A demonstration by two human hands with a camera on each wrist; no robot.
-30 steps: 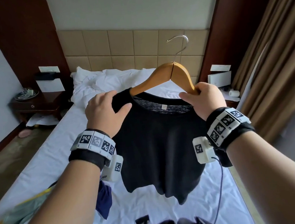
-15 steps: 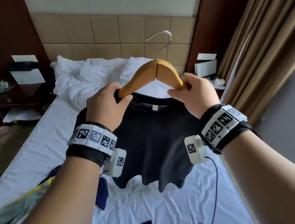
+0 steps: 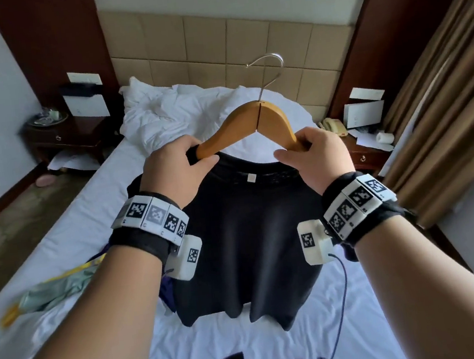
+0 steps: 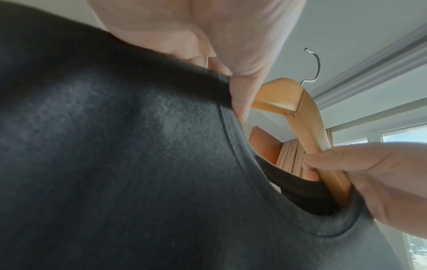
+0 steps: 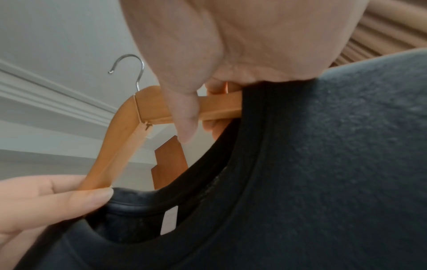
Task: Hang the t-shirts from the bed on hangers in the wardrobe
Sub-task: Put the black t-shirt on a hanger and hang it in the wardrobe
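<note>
A black t-shirt [image 3: 251, 236] hangs in the air over the bed [image 3: 277, 340], with a wooden hanger [image 3: 252, 121] poking up through its collar, metal hook [image 3: 268, 66] on top. My left hand [image 3: 175, 171] pinches the collar and the hanger's left arm. My right hand [image 3: 313, 158] grips the hanger's right arm at the collar. From the left wrist, the shirt [image 4: 138, 173] fills the view and the hanger [image 4: 305, 118] enters the neck hole. From the right wrist, the hanger [image 5: 129, 138] passes under my thumb into the shirt [image 5: 323, 173].
More clothes lie on the bed: a pale green and yellow garment [image 3: 53, 291] at the left, a dark blue one [image 3: 167, 293] behind my left wrist. Nightstands [image 3: 65, 137] flank the bed. Brown curtains [image 3: 443, 111] hang at the right. A rumpled duvet [image 3: 181, 112] lies at the headboard.
The view has swung left and down a little. Both hands have slid along the hanger's arms, and the shirt's collar sits further onto the hanger's shoulders.
</note>
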